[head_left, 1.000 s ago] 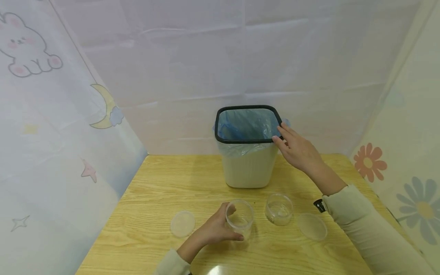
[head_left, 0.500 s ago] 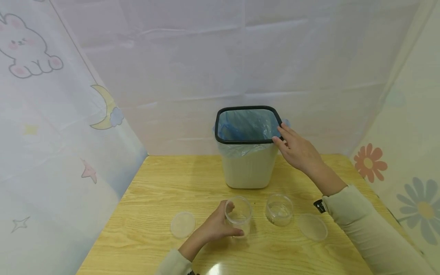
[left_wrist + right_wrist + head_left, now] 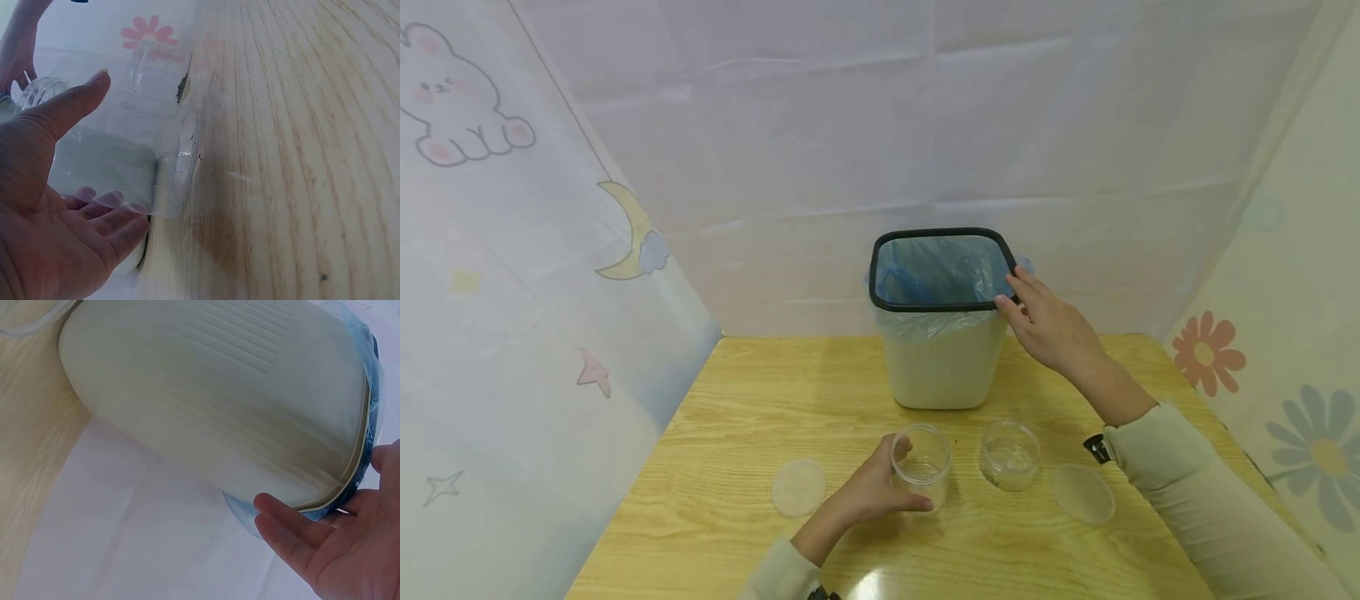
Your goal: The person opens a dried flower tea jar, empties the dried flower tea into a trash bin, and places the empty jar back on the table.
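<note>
My left hand (image 3: pixel 874 490) holds a clear plastic jar (image 3: pixel 922 477) near the front middle of the wooden table. Its thumb lies along one side and the fingers behind; in the left wrist view, small dark specks show near the jar's base (image 3: pixel 185 153). With my right hand (image 3: pixel 1054 329) I grip the right front corner of a white trash can (image 3: pixel 943 362), thumb and fingers at its black rim (image 3: pixel 934 307). A blue bag lines the can and folds over the edge. To the right of the held jar stands a shorter clear jar (image 3: pixel 1010 467) with dark bits at its bottom.
One round translucent lid (image 3: pixel 799 488) lies left of my left hand, and another lid (image 3: pixel 1083 494) lies right of the short jar. White printed cloth (image 3: pixel 820 158) hangs behind the table (image 3: pixel 760 400) and along both sides.
My left hand has shifted the jar slightly away from me, toward the trash can. The right hand stays at the can's rim; the lids and short jar have not moved.
</note>
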`<state>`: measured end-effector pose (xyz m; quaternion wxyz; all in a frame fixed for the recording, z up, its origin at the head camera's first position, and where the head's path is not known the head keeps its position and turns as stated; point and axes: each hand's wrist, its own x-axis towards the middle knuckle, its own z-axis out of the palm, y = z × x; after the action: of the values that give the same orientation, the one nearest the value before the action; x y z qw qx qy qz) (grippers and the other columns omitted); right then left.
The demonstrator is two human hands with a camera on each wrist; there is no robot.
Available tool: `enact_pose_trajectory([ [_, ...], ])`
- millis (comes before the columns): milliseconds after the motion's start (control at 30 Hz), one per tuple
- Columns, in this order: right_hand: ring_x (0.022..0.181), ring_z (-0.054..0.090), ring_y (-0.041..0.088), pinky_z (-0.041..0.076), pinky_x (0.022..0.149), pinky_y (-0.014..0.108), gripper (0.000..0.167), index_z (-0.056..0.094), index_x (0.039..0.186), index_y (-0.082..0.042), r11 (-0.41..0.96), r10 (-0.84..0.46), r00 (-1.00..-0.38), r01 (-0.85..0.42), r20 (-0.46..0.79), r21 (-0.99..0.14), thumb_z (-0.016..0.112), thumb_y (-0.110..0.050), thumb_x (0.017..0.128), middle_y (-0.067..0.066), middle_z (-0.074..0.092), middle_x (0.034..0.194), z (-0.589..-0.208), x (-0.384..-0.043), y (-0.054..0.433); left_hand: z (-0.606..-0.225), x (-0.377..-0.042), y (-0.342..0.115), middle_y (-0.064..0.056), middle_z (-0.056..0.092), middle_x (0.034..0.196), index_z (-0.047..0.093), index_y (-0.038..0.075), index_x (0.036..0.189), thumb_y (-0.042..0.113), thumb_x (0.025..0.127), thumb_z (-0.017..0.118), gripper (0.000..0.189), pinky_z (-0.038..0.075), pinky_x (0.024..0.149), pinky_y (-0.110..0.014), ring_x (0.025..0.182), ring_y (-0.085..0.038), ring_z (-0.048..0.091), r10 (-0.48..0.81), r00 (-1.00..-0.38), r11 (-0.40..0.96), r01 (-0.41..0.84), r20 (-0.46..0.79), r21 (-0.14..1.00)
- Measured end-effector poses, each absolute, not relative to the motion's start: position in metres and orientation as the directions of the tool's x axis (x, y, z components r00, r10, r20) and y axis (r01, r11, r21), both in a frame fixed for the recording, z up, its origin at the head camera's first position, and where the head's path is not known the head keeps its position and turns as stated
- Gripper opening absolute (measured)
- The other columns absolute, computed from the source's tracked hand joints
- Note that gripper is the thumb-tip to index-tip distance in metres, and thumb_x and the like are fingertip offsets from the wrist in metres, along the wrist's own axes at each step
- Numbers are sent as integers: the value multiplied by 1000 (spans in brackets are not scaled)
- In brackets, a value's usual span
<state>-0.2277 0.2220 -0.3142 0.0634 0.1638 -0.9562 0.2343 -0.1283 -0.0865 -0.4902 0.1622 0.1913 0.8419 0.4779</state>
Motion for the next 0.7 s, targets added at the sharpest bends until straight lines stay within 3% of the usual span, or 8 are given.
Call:
enact_pose_trajectory([
  [133, 136, 46, 44, 35, 108, 67, 73, 14, 163, -9, 826, -271, -941, -335, 203, -453, 24, -55, 108, 15, 9, 169, -315, -227, 223, -488, -129, -87, -19, 38, 156, 22, 9, 158, 38, 73, 93, 114, 32, 113, -64, 143, -44, 36, 482, -869, 471, 150, -111, 869],
  [300, 138, 41, 48, 37, 103, 69, 74, 8, 164, -12, 818, -231, -946, -315, 227, -481, 25, -56, 108, 17, 11, 169, -316, -223, 225, -477, -132, -102, -19, 32, 159, 21, 9, 159, 34, 75, 91, 113, 32, 114, -64, 145, -43, 32, 535, -839, 514, 226, -103, 828],
  [400, 139, 39, 49, 36, 104, 69, 73, 9, 164, -11, 813, -205, -949, -302, 241, -498, 26, -55, 108, 18, 11, 169, -314, -220, 228, -463, -137, -119, -19, 29, 160, 24, 5, 158, 33, 85, 83, 98, 34, 114, -61, 146, -42, 33, 552, -825, 594, 287, -121, 751],
  [567, 149, 23, 47, 21, 115, 68, 75, 11, 163, -8, 805, -188, -957, -278, 219, -525, 25, -56, 108, 20, 9, 168, -317, -219, 239, -438, -149, -146, -18, 37, 157, 37, 5, 154, 27, 102, 62, 62, 40, 111, -55, 142, -38, 41, 500, -857, 712, 326, -123, 621],
  [700, 152, 13, 47, 15, 118, 67, 75, 14, 162, -4, 811, -179, -964, -258, 197, -526, 23, -55, 108, 23, 10, 167, -324, -219, 252, -425, -165, -163, -18, 39, 156, 40, 4, 153, 32, 106, 56, 57, 39, 112, -55, 143, -37, 41, 401, -914, 745, 284, -64, 603],
])
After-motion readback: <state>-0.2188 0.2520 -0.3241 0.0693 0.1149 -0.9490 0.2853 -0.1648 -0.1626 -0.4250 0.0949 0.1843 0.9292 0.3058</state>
